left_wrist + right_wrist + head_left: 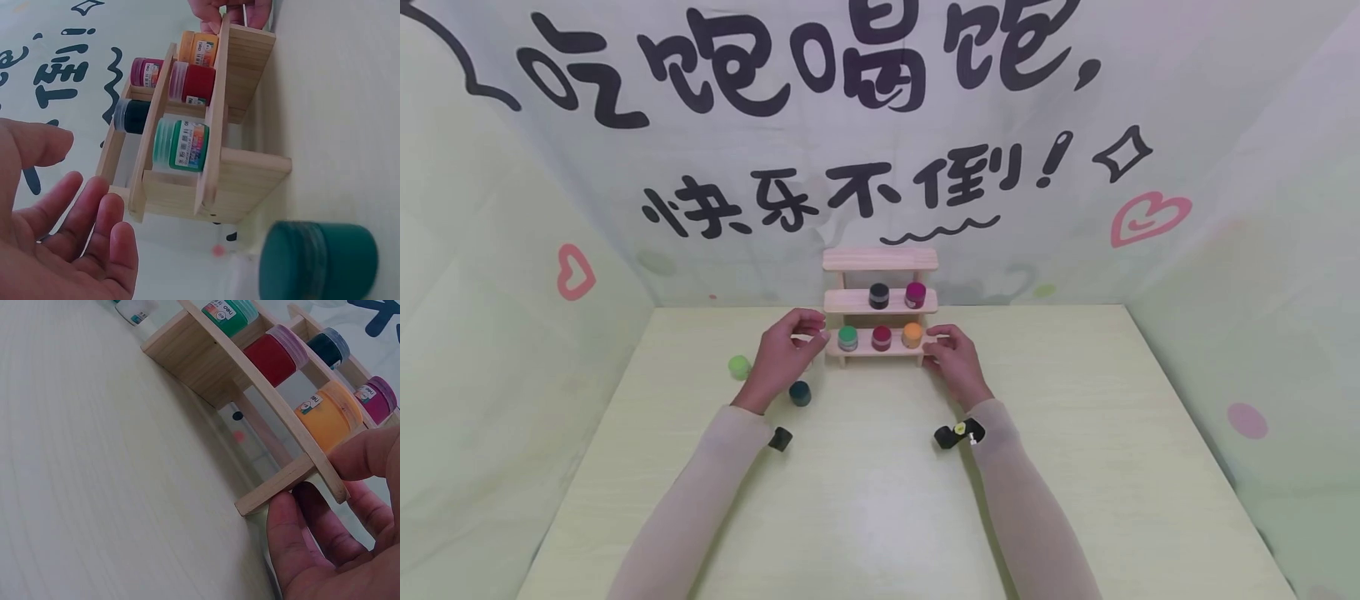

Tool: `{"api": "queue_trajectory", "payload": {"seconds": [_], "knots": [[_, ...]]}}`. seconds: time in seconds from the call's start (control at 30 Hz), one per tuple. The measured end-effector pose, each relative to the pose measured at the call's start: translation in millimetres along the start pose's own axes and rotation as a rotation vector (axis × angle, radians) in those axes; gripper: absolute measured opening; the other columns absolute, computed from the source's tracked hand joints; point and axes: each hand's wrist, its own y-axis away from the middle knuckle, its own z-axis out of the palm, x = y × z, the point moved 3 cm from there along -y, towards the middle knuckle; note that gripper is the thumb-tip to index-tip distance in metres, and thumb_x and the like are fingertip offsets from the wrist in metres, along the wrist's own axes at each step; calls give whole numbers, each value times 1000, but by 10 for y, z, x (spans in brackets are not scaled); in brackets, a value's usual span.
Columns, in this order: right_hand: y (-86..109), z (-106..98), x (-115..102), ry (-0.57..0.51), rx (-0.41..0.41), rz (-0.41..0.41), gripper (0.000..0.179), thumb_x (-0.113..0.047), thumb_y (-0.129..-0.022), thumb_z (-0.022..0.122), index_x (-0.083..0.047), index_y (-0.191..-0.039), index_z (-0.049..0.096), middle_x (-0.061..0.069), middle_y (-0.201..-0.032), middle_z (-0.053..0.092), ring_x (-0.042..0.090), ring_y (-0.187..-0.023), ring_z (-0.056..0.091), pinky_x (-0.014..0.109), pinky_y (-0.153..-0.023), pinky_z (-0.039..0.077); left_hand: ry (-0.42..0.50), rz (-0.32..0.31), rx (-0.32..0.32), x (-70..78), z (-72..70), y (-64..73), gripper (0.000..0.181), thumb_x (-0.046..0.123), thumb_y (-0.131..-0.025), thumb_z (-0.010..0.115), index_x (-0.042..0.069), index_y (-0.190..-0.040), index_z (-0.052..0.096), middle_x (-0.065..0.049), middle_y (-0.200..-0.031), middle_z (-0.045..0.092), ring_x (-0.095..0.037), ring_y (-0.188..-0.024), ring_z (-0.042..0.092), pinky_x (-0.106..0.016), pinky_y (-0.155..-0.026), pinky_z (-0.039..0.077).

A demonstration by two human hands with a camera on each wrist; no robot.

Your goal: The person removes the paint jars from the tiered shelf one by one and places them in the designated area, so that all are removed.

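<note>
A small three-tier wooden display stand [880,259] holds paint jars. On its lowest shelf are a green jar [847,337], a dark red jar [882,337] and an orange jar [912,335]. The middle shelf bears a blackish jar [878,295] and a magenta jar [915,294]. My right hand [957,364] grips the right end of the lowest shelf, thumb above and fingers below, beside the orange jar. By the stand's left end, my left hand [786,354] is held with loosely bent fingers and nothing in it; whether its fingertips touch the wood I cannot tell.
On the table [880,500] to the left stand a light green jar [739,367] and a dark teal jar [800,393]. A printed cloth backdrop [880,150] rises right behind the stand. Both forearms wear wrist cameras.
</note>
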Motion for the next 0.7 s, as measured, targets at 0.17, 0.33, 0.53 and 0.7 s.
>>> {"api": "queue_trajectory", "payload": {"seconds": [0.17, 0.33, 0.53, 0.7], "knots": [[1, 4, 4, -2, -1, 1, 30, -9, -95, 65, -14, -124, 61, 9, -105, 58, 22, -99, 63, 34, -92, 59, 45, 28, 8, 98, 70, -104, 36, 25, -95, 71, 14, -128, 61, -3, -115, 67, -18, -108, 61, -39, -89, 54], [16, 4, -1, 4, -2, -7, 30, -9, -95, 65, -14, -124, 61, 9, -105, 58, 22, -99, 63, 35, -93, 59, 52, 55, 22, 170, 144, -235, 35, 25, -94, 71, 15, -127, 62, -2, -114, 68, -17, -106, 61, -39, -88, 55], [27, 11, -7, -1, -6, -22, 29, -8, -95, 64, -13, -124, 60, 9, -103, 57, 22, -99, 63, 35, -92, 59, 80, 50, 22, 229, 228, -406, 34, 27, -92, 73, 18, -124, 63, -3, -116, 68, -15, -105, 61, -37, -90, 56], [28, 10, -5, 1, -7, -22, 29, -9, -95, 64, -13, -124, 60, 8, -102, 56, 21, -98, 63, 33, -91, 59, 88, 61, 12, 284, 301, -531, 36, 27, -92, 73, 15, -125, 63, -4, -117, 67, -16, -107, 61, -35, -95, 55]]}}
